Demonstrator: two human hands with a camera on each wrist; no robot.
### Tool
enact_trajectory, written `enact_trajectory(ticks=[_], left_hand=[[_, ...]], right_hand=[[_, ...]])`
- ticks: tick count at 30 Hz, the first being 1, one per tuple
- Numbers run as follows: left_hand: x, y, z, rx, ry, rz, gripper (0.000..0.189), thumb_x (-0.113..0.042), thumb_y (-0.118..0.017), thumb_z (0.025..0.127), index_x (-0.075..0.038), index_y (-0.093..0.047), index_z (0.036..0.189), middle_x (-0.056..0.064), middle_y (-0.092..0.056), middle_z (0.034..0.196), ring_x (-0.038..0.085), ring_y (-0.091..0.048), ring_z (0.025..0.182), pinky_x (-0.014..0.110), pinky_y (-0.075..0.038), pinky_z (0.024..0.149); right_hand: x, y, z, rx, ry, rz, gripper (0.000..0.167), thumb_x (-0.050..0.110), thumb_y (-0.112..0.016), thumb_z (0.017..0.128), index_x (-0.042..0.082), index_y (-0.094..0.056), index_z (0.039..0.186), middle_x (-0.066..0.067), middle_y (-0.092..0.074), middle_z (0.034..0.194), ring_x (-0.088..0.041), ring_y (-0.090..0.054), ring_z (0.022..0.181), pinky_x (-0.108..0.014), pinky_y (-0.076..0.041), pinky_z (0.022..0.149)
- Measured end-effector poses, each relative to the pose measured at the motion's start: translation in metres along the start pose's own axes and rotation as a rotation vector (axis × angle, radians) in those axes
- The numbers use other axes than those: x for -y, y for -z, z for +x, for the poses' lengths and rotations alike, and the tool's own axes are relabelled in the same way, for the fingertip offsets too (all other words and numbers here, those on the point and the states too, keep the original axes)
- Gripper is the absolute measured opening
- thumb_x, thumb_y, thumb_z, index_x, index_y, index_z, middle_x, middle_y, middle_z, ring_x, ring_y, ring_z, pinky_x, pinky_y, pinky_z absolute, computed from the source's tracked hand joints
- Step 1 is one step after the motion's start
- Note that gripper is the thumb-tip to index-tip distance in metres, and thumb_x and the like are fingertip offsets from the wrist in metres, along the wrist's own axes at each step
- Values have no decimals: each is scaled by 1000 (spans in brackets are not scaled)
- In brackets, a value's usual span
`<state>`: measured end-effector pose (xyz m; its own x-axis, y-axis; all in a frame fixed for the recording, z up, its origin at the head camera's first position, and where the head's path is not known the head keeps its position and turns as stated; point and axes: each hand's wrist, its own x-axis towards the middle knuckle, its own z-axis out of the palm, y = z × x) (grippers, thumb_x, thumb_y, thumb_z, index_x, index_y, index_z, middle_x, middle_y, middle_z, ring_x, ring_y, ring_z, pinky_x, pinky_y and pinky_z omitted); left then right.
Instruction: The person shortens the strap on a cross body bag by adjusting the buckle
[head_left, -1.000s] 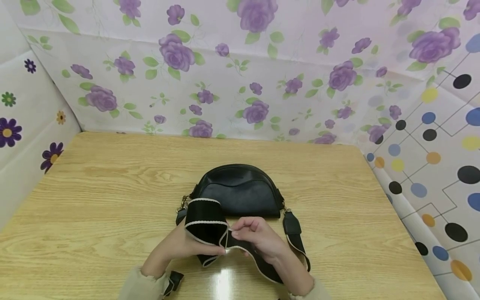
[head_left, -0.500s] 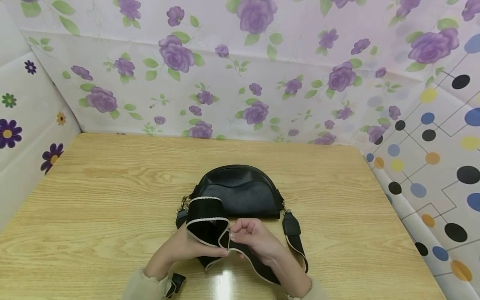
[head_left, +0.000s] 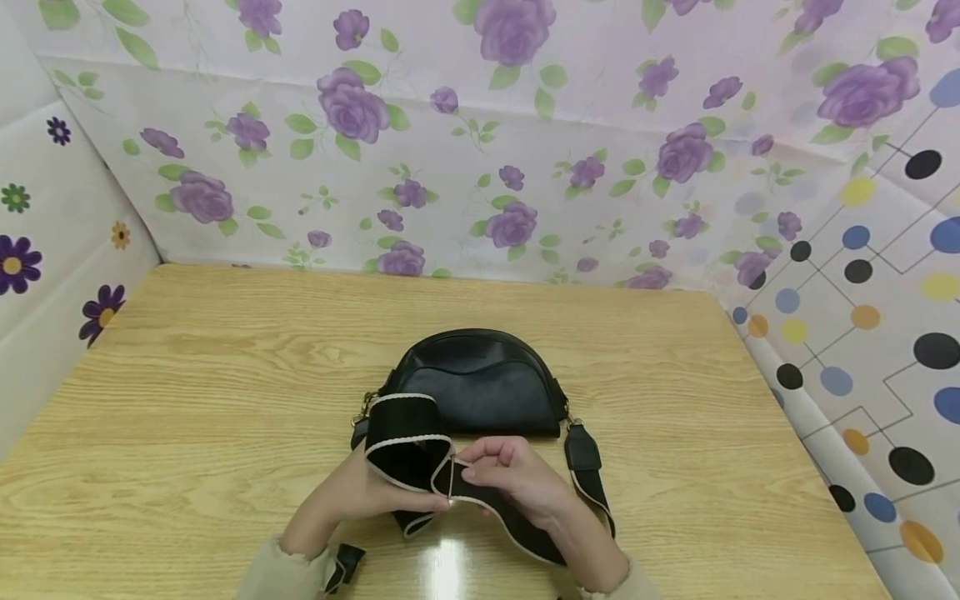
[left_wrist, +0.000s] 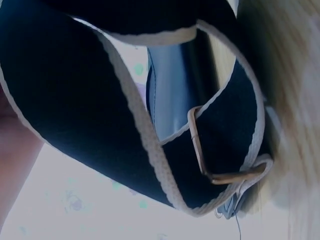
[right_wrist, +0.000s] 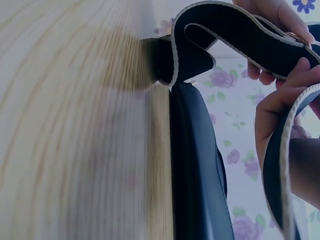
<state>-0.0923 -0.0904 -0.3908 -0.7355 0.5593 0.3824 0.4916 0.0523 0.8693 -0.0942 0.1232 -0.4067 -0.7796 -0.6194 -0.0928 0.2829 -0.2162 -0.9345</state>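
Note:
A black half-moon bag (head_left: 480, 392) lies on the table, with its wide black strap (head_left: 407, 421) edged in white. In the head view, my left hand (head_left: 360, 492) pinches the strap where a loop of it meets a thin metal slide buckle (head_left: 451, 477). The left wrist view shows the buckle (left_wrist: 200, 147) around the webbing, with the strap loop close to the camera. To the right of the buckle, my right hand (head_left: 517, 479) pinches the strap between thumb and fingers. Some fingers of both hands are hidden behind the strap.
Metal clips (head_left: 367, 404) join the strap to the bag's sides. A black strap end tab (head_left: 583, 447) lies right of the bag. A small black piece (head_left: 347, 567) shows by the left sleeve. Patterned sheets stand behind the wooden table (head_left: 225, 358) and at its sides.
The strap loop and buckle have shifted slightly left since half a second ago. My right fingertips now sit a little farther right of the buckle. The bag has stayed put.

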Motion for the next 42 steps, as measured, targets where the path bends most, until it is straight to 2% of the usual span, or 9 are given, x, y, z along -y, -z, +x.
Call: enact_trajectory(ticks=[4, 11, 15, 19, 22, 26, 28, 36, 42], left_hand=[[1, 3, 0, 9, -42, -14, 41, -9, -80, 65, -6, -59, 99, 3, -60, 90, 11, -55, 77, 27, -46, 71], [3, 6, -1, 7, -48, -43, 42, -4, -80, 63, -3, -57, 99, 7, -61, 89, 11, -56, 78, 27, -46, 71], [4, 7, -2, -1, -20, -35, 43, -5, -80, 63, -5, -57, 100, 6, -60, 90, 12, -56, 79, 27, -46, 73], [2, 7, -3, -11, 18, -6, 46, -9, -81, 64, -8, -56, 102, 1, -59, 92, 13, -55, 80, 27, -45, 74], [1, 7, -3, -13, 26, 2, 46, -11, -81, 64, -9, -56, 103, -1, -58, 93, 13, -54, 81, 27, -44, 75], [0, 7, -2, -14, 11, 3, 46, -11, -80, 65, -9, -55, 103, 0, -57, 94, 13, -54, 82, 27, -44, 76], [0, 7, -2, -13, 12, 8, 46, -12, -80, 65, -9, -55, 103, 0, -57, 93, 14, -53, 82, 28, -44, 76], [0, 6, -1, -17, 41, 20, 50, -13, -81, 64, -9, -53, 106, -1, -55, 96, 12, -52, 84, 27, -43, 77], [1, 5, 1, -19, -17, -3, 54, -10, -82, 63, -10, -52, 107, 1, -55, 97, 14, -51, 87, 27, -42, 80]], right_hand=[[0, 3, -1, -21, -26, -14, 14, -3, -56, 81, -3, -61, 95, -1, -65, 77, -7, -56, 58, -20, -45, 50], [2, 7, -5, -45, -42, -30, 14, -4, -56, 80, -3, -62, 93, -1, -65, 76, -7, -56, 58, -19, -45, 49], [3, 9, -5, -77, -42, -70, 14, -3, -57, 79, -3, -63, 92, 1, -65, 76, -6, -57, 64, -19, -46, 55], [3, 9, -6, -102, -22, -115, 18, -4, -58, 79, -14, -59, 93, 2, -64, 77, -4, -57, 67, -18, -45, 61], [2, 9, -5, -107, 5, -125, 15, -4, -57, 80, -11, -61, 92, 3, -64, 78, -4, -57, 68, -18, -46, 62], [2, 8, -5, -117, 43, -123, 19, -5, -57, 79, 9, -67, 87, 3, -64, 80, -4, -57, 71, -18, -46, 65], [1, 7, -4, -125, 62, -124, 22, -6, -57, 79, 13, -67, 85, 3, -64, 81, -4, -57, 72, -18, -46, 66], [0, 5, -2, -165, 79, -143, 13, -6, -58, 79, 0, -67, 87, 2, -64, 80, -8, -56, 76, -19, -45, 67], [1, 3, -1, -160, 68, -127, 21, -6, -58, 79, 12, -68, 83, 3, -64, 80, -7, -55, 75, -18, -45, 66]])
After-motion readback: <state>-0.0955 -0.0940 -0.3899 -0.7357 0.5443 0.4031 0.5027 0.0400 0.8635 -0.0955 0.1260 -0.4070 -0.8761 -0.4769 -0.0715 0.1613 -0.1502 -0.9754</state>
